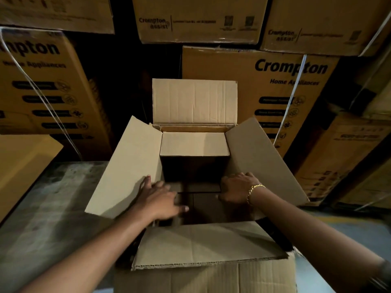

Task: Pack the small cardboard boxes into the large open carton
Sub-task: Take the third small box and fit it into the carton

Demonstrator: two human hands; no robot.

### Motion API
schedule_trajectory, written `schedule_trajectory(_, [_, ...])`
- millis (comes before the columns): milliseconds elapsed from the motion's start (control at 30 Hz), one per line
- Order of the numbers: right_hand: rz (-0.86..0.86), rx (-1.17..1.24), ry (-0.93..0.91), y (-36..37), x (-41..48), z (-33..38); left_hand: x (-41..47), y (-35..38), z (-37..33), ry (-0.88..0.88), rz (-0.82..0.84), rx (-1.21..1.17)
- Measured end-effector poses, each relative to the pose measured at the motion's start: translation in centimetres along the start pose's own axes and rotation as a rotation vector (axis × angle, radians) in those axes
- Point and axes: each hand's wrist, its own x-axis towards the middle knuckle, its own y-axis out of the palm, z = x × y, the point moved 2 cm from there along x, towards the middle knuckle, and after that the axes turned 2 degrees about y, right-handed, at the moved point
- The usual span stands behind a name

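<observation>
The large open carton stands in front of me with all its flaps folded out. One small plain cardboard box sits inside against the far wall, its top level with the rim. Below and in front of it, dark shapes of lower small boxes show in the shadow. My left hand reaches into the carton from the left with fingers spread, next to the left flap. My right hand, with a gold bracelet at the wrist, reaches in from the right, fingers curled down against the inner right side. What the fingers touch is hidden in shadow.
Tall printed appliance cartons are stacked close behind and on both sides, some strapped with white bands. A grey worn floor or platform lies to the left. A plain tan carton stands at the left edge.
</observation>
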Motion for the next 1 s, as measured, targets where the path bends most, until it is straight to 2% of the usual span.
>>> schedule_trajectory(200, [0.178, 0.069, 0.045, 2.6, 8.9, 1.4, 7.4, -2.5, 3.7, -0.095, -0.119, -0.061])
schedule_trajectory(267, [0.057, 0.202, 0.086, 1.7, 10.7, 1.2, 8.9, -3.9, 4.7, -0.126, -0.278, -0.153])
schedule_trajectory(367, [-0.286, 0.268, 0.083, -2.1, 13.0, -0.8, 10.4, -6.8, 6.0, -0.164, -0.745, -0.280])
schedule_trajectory(433, [-0.370, 0.243, 0.065, -4.2, 14.7, -2.3, 12.0, -8.3, 6.6, -0.173, -0.965, -0.224])
schedule_trajectory(467, [-0.372, 0.236, 0.073, -4.9, 15.7, -3.1, 13.1, -8.8, 6.9, -0.175, -0.989, -0.190])
schedule_trajectory(500, [-0.362, 0.228, 0.089, -5.4, 16.7, -3.8, 14.4, -9.1, 7.4, -0.170, -0.949, -0.163])
schedule_trajectory(667, [-0.316, 0.227, 0.150, -6.3, 21.0, -6.2, 21.5, -8.4, 10.1, -0.191, -0.496, -0.126])
schedule_trajectory(867, [-0.259, 0.327, 0.162, -6.4, 24.8, -6.8, 25.1, -7.5, 11.3, -0.266, -0.413, -0.286])
schedule_trajectory(1000, [-0.271, 0.340, 0.143, -6.3, 26.2, -6.9, 26.2, -6.8, 11.6, -0.263, -0.408, -0.179])
